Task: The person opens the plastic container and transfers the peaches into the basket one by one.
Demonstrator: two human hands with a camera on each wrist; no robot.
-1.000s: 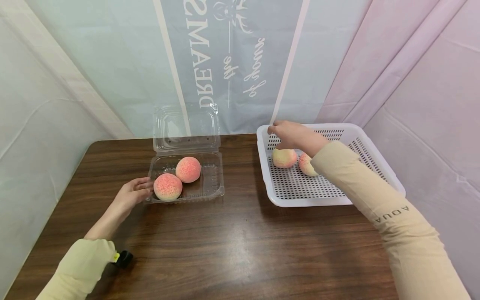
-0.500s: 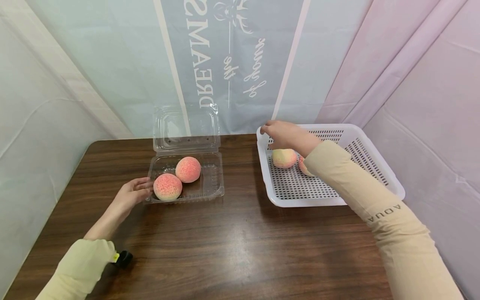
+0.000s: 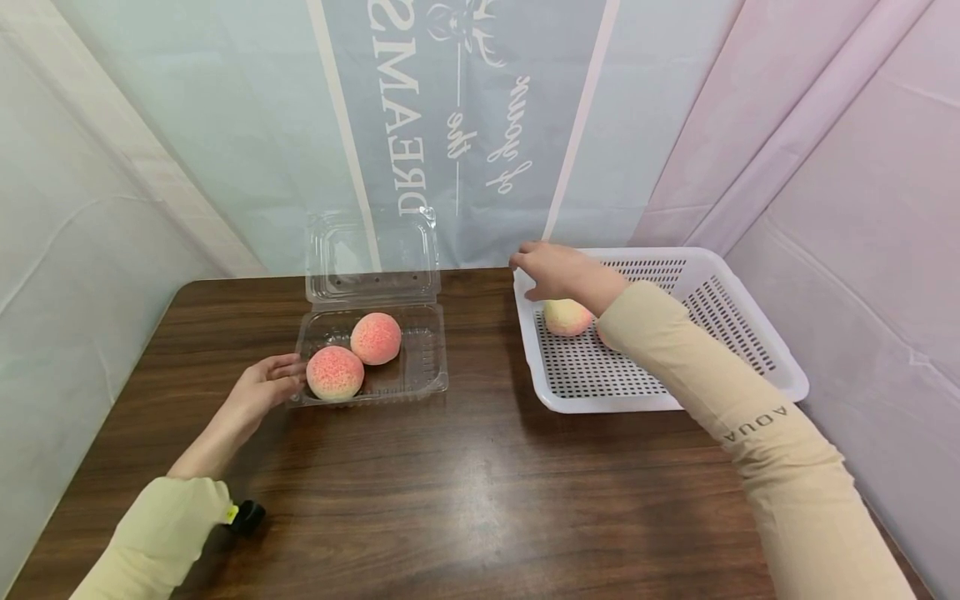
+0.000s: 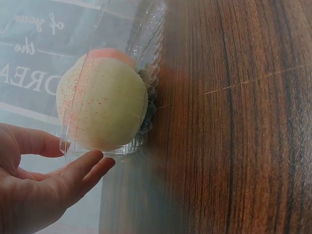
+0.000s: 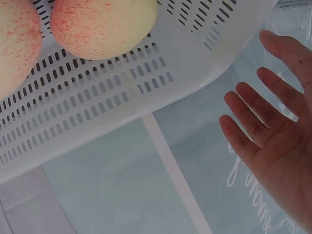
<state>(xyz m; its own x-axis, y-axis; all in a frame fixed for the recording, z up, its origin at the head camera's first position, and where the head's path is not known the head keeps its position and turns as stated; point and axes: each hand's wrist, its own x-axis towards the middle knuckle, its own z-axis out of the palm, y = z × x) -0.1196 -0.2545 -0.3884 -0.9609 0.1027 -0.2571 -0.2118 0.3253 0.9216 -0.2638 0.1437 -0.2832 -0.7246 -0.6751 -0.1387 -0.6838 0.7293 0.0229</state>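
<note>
A clear plastic clamshell box [image 3: 408, 379] stands on the table with its lid [image 3: 372, 254] raised. Two pink-and-cream peaches [image 3: 335, 372] lie in it. My left hand [image 3: 258, 392] is at the box's left side, and in the left wrist view its thumb and fingers pinch the rim. My right hand [image 3: 566, 273] hovers over the back left corner of a white slotted basket [image 3: 540, 367], fingers loosely extended and holding nothing. A peach [image 3: 567, 318] sits in the basket below this hand. Beside it is another peach [image 5: 17, 46], mostly hidden by my sleeve in the head view.
Dark wood-grain table [image 3: 420, 500] lies under everything, with a gap between box and basket. A printed curtain [image 3: 480, 125] hangs right behind the table's back edge. Pale cloth [image 3: 862, 250] stands to the right.
My right hand has moved left across the basket, from above the peaches to its back left corner, with the sleeve covering more of the second peach. My left hand has not moved.
</note>
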